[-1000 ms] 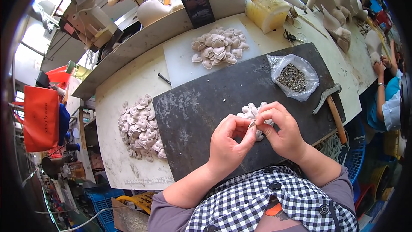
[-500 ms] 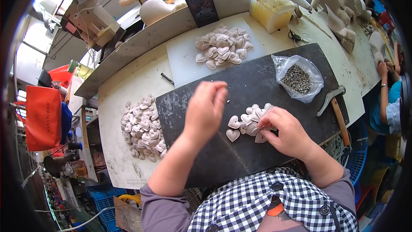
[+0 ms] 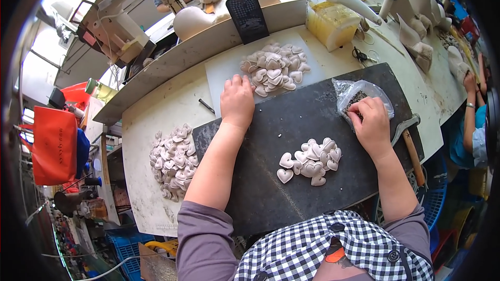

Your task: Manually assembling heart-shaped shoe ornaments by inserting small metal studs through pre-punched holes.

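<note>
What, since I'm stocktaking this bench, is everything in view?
worktable: one, cream, centre
white sheet: one, white, far table
black board: one, black, centre
far hearts: many, pale, on white sheet
left hearts: many, pale, on worktable
near hearts: over ten, pale, on black board
plastic bag: one, clear, board's right
metal bits: many, grey, bagged
hammer: one, grey and brown, board's right edge
pin: one, dark, on worktable
scissors: one, black, beyond board
yellow block: one, yellow, far table
red bag: one, red, far left
co-workers: at least two, blue clothing, right, top
left hand: one, bare, by far hearts
right hand: one, bare, at plastic bag
</note>
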### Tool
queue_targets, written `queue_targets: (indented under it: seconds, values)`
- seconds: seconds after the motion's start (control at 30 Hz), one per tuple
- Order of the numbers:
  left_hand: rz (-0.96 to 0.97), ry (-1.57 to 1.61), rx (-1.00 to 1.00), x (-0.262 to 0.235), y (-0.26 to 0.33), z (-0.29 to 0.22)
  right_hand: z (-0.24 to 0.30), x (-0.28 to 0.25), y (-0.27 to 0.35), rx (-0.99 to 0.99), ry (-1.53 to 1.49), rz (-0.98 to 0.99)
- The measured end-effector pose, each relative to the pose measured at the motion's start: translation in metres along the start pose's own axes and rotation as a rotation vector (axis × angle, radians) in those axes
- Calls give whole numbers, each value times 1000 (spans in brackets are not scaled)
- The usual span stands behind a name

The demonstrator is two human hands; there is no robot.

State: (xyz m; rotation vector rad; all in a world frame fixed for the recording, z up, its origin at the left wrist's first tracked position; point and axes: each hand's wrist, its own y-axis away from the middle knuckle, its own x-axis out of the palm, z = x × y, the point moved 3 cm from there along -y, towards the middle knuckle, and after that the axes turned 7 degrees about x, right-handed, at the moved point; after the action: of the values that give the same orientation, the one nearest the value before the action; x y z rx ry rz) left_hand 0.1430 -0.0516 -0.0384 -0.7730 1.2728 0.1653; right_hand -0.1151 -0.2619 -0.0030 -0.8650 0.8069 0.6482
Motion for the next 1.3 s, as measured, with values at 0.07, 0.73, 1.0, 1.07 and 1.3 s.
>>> queue_targets:
  seconds: [0.07,0.73,1.0,1.07,1.3]
  values:
    - [-44,-25,28,-2,2,7,6,-2,-1,-54,-36,-111]
    - [211,1870,-573,-116,71,-125,83,-38,19,-132,-610,-10]
    - [180,1683,-466,-125,78,-129,78,-32,25,-120,-638,14]
    - [147,1540,-343,-126,77,-129,79,-31,24,-176,-589,3]
    - [231,1641,-458,-122,85,-131,88,-34,29,-248,-495,73]
